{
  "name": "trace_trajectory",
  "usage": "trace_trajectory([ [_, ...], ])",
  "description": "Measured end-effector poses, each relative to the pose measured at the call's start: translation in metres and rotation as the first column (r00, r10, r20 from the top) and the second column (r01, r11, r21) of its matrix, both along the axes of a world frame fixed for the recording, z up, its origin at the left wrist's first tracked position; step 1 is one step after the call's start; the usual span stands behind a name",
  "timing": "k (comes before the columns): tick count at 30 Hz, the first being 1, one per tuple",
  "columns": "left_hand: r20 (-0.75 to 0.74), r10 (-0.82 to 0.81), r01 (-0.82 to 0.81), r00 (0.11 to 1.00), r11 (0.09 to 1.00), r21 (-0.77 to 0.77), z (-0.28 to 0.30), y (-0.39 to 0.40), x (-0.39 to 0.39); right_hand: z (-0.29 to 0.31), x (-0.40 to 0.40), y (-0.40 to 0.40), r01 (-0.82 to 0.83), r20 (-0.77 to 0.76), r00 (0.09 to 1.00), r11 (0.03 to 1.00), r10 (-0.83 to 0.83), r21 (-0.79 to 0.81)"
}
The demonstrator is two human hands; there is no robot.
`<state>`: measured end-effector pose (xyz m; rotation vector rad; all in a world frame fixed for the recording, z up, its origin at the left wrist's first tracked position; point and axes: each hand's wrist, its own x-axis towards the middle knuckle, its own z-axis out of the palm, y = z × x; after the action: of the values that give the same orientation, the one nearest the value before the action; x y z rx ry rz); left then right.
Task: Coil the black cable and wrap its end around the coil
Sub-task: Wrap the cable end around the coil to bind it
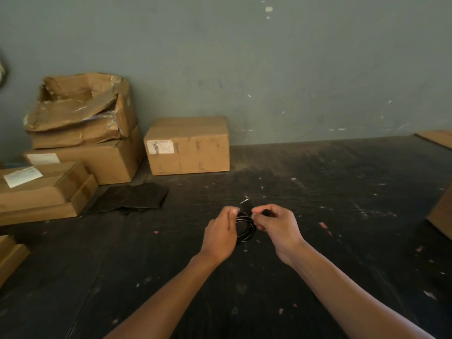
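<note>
A small coil of black cable (245, 227) hangs between my two hands above the dark table (318, 192). My left hand (221, 232) grips the coil's left side, fingers curled round the loops. My right hand (274, 222) pinches the cable at the coil's upper right, and a dark piece, seemingly the cable's end, shows between its fingers. A short stretch of cable sticks up above the coil. Much of the coil is hidden behind my left palm.
Cardboard boxes (188, 145) stand against the grey wall at the back left, one torn open (80, 106). Flat boxes (41, 192) lie at the left edge, and dark sheets (132, 198) lie beside them. Another box (442, 214) sits at the right edge.
</note>
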<state>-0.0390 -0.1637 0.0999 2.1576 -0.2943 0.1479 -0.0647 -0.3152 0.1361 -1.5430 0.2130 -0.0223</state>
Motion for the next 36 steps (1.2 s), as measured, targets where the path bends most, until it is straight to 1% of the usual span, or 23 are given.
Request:
trace_trajectory([
  [2, -0.018, 0.076, -0.076, 0.997, 0.996, -0.036, 0.000, 0.003, 0.004, -0.004, -0.003, 0.001, 0.040, -0.019, 0.999, 0.999, -0.040, 0.010],
  [4, -0.027, 0.134, -0.135, 0.991, 0.990, -0.048, -0.001, 0.004, 0.008, -0.009, -0.007, 0.005, 0.045, -0.057, 0.997, 0.999, -0.044, 0.016],
  [9, -0.022, 0.212, -0.213, 0.977, 0.975, -0.057, -0.002, -0.002, 0.010, -0.024, -0.016, 0.020, -0.023, -0.160, 0.987, 1.000, 0.025, 0.015],
  [13, 0.006, 0.216, -0.215, 0.976, 0.972, -0.095, -0.001, -0.007, 0.008, -0.031, -0.012, 0.030, 0.014, -0.227, 0.974, 0.996, 0.006, 0.087],
  [18, 0.041, 0.185, -0.183, 0.982, 0.982, -0.046, -0.003, -0.008, 0.001, -0.032, -0.005, 0.039, 0.120, -0.315, 0.947, 0.976, -0.057, 0.182],
  [20, 0.069, 0.163, -0.163, 0.984, 0.987, -0.007, -0.005, -0.007, -0.001, -0.031, -0.005, 0.041, 0.171, -0.357, 0.931, 0.956, -0.077, 0.237],
  [22, 0.097, 0.139, -0.142, 0.986, 0.989, 0.027, -0.006, -0.005, -0.004, -0.027, -0.007, 0.043, 0.203, -0.388, 0.919, 0.923, -0.066, 0.326],
  [27, 0.141, 0.128, -0.137, 0.982, 0.989, 0.059, -0.006, -0.002, -0.008, -0.016, -0.013, 0.048, 0.220, -0.405, 0.914, 0.866, -0.022, 0.449],
  [30, 0.161, 0.118, -0.128, 0.980, 0.991, 0.048, -0.006, -0.002, -0.011, -0.013, -0.012, 0.047, 0.307, -0.431, 0.901, 0.783, -0.055, 0.541],
  [34, 0.158, 0.092, -0.098, 0.983, 0.995, 0.027, -0.010, -0.001, -0.013, -0.013, -0.013, 0.045, 0.323, -0.457, 0.889, 0.766, -0.044, 0.555],
  [36, 0.121, 0.100, -0.100, 0.988, 0.995, -0.011, -0.012, -0.002, -0.012, -0.011, -0.015, 0.044, 0.338, -0.448, 0.893, 0.712, -0.038, 0.615],
])
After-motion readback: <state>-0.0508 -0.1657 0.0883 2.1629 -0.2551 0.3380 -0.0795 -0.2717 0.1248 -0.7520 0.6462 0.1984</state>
